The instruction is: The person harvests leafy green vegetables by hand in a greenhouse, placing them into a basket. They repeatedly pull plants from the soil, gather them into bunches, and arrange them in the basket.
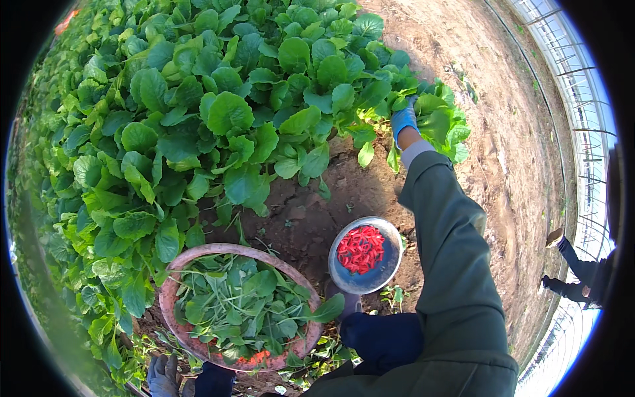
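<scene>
My right hand (404, 120), in a blue glove, reaches among leafy greens (439, 121) at the edge of the bed. Leaves cover its fingers, so its grip is hidden. Nearer me, a round metal bowl (331, 263) contains many small red loops (361, 249), perhaps rubber bands. To its left, a wide pinkish-red plastic basin (167, 303) is heaped with loose cut leaves (248, 293). A grey glove (162, 375) shows at the lower left, beside dark blue cloth; whether my left hand is in it is unclear.
A dense bed of broad-leaved greens (198, 99) fills the left and far side. Bare soil (501, 149) runs along the right, beside a greenhouse wall (585, 109). Another person's legs (570, 268) appear at the right rim. My knee (382, 337) is below the bowl.
</scene>
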The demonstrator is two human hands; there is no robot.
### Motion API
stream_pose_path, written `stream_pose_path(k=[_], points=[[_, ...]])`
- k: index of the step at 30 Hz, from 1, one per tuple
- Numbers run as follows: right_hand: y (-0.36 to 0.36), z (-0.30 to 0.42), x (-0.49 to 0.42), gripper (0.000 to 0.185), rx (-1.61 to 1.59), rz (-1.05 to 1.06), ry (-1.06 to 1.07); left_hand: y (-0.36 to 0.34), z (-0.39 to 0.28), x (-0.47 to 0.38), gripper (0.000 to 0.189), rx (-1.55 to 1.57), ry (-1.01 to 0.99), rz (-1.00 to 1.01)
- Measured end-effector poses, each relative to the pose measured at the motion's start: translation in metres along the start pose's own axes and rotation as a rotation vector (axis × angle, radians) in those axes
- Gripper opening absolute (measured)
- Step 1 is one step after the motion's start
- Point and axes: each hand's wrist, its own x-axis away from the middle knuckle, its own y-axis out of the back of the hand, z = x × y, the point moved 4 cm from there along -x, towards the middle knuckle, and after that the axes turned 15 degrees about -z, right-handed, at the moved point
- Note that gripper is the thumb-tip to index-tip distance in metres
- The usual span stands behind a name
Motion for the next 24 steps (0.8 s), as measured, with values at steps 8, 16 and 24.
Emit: stream_pose_path(k=[8,16,24], points=[[-0.023,-0.001,0.002,0.039,-0.225,0.176,-0.183,-0.007,0.009,0.005,0.053,-0.002,-0.045,-0.005],[-0.02,0.001,0.013,0.039,-0.245,0.087,-0.175,-0.005,0.004,0.004,0.057,0.05,-0.047,-0.01],[-0.045,-0.003,0.026,0.033,-0.369,0.039,-0.341,-0.004,0.007,-0.002,0.055,0.036,-0.11,-0.051]])
